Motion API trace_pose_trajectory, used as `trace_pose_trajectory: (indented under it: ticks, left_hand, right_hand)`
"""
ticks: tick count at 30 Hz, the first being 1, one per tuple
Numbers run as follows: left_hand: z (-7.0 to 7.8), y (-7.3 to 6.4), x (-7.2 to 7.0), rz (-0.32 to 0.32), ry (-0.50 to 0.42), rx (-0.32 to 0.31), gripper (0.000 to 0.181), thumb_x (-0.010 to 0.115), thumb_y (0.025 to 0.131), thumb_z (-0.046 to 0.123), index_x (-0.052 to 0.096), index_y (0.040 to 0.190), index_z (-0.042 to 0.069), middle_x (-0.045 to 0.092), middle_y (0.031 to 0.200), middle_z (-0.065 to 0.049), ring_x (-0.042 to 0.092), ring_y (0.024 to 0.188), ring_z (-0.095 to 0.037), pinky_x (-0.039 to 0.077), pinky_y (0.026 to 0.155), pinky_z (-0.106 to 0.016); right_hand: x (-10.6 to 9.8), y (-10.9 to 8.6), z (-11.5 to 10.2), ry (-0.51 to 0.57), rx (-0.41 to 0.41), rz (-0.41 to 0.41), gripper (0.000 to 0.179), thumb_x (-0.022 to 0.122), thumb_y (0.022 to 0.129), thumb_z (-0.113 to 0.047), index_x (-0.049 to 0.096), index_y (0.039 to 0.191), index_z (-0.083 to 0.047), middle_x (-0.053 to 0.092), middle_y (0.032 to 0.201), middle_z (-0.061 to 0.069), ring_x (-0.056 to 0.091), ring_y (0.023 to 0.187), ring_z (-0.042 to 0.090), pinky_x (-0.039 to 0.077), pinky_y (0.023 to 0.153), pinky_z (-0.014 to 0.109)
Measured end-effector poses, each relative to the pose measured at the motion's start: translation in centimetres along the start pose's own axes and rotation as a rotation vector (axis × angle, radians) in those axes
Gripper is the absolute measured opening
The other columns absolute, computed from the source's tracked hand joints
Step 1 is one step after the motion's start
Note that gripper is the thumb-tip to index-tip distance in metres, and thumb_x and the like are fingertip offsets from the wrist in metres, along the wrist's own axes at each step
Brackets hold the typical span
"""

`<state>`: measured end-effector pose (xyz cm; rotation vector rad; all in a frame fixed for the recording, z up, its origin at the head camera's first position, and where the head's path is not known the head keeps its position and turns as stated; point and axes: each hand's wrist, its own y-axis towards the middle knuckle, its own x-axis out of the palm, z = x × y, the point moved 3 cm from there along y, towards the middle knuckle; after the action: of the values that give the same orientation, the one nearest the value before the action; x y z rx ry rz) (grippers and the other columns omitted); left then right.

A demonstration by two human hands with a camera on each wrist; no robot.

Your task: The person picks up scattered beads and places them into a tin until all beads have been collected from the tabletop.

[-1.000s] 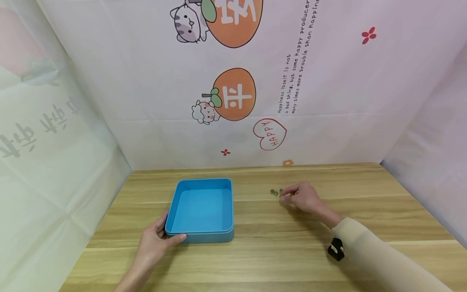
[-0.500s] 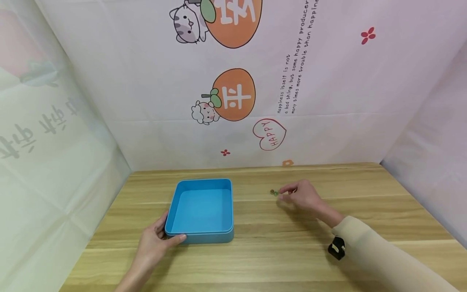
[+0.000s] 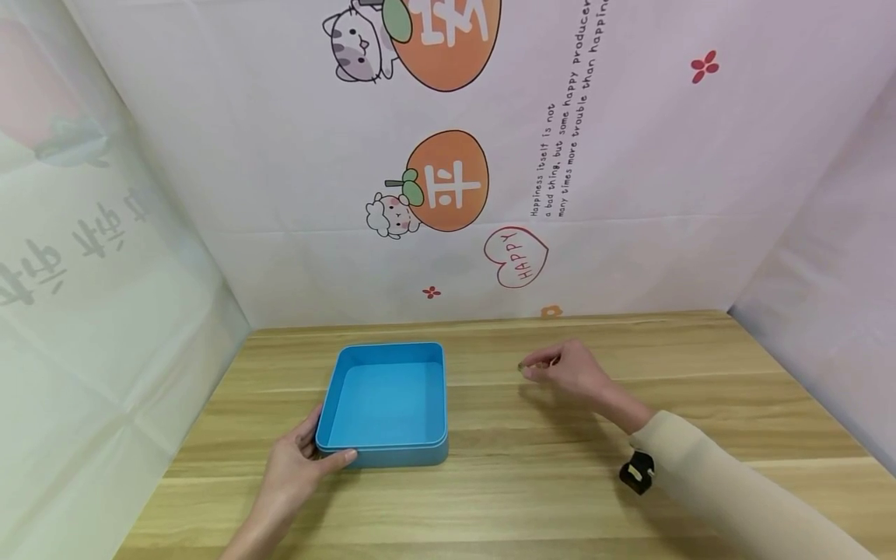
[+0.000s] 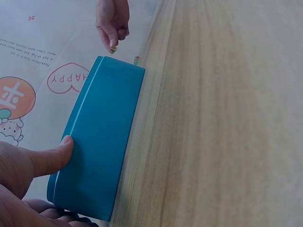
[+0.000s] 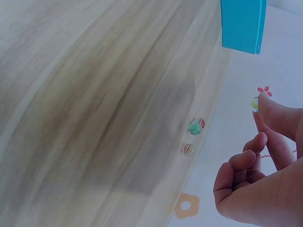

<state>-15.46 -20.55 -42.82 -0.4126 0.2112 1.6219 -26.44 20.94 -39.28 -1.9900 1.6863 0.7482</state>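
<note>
Between thumb and index finger, my right hand (image 3: 570,372) pinches a clear glass marble (image 5: 254,103) with a yellow streak, raised over the table. Below it in the right wrist view, a green marble (image 5: 194,127), a red-marked marble (image 5: 202,123) and a striped marble (image 5: 188,149) lie close together on the wood. The hand covers them in the head view. My left hand (image 3: 297,459) grips a square blue box (image 3: 427,453) at its near left corner, thumb on the front wall and fingers round the left side. The box's inside floor shows bare.
The wooden table (image 3: 490,498) runs back to a white printed cloth (image 3: 630,257). More cloth hangs at the left and right sides. A black wrist device (image 3: 637,473) sits at the right sleeve's cuff (image 3: 665,435).
My right hand has risen a little and shifted left toward the box with the marble. The marbles seen beside its fingertips are now behind the hand. The left hand and box stay put.
</note>
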Motion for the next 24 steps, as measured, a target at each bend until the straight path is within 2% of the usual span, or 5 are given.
trace_pose_trajectory:
  ticks: [8,17,24]
  left_hand:
    - [0.0,0.1,0.0,-0.003,-0.015,-0.014,0.106,0.092,0.083,0.012,0.025,0.163,-0.006,0.027,0.165,-0.030,0.033,0.149,-0.045,0.043,0.113,-0.050]
    - [0.0,0.1,0.0,-0.008,-0.005,-0.019,0.107,0.092,0.084,0.013,0.024,0.164,-0.007,0.027,0.165,-0.031,0.032,0.150,-0.045,0.042,0.114,-0.051]
    - [-0.1,0.0,0.1,-0.010,-0.012,-0.016,0.106,0.092,0.085,0.015,0.024,0.163,-0.007,0.028,0.165,-0.031,0.034,0.149,-0.045,0.044,0.112,-0.051]
  right_hand:
    - [0.3,0.2,-0.8,0.021,0.014,0.004,0.018,0.083,0.094,-0.018,0.084,0.108,-0.007,0.064,0.088,0.005,0.051,0.081,0.021,0.041,0.063,0.031]
    - [0.9,0.6,-2.0,0.048,-0.029,-0.003,0.018,0.083,0.093,-0.016,0.084,0.108,-0.006,0.060,0.080,0.003,0.049,0.075,0.019,0.038,0.057,0.027]
    - [1.4,0.9,-2.7,0.082,-0.030,-0.008,0.017,0.084,0.092,-0.015,0.085,0.106,-0.007,0.059,0.079,0.003,0.047,0.073,0.018,0.035,0.055,0.027]
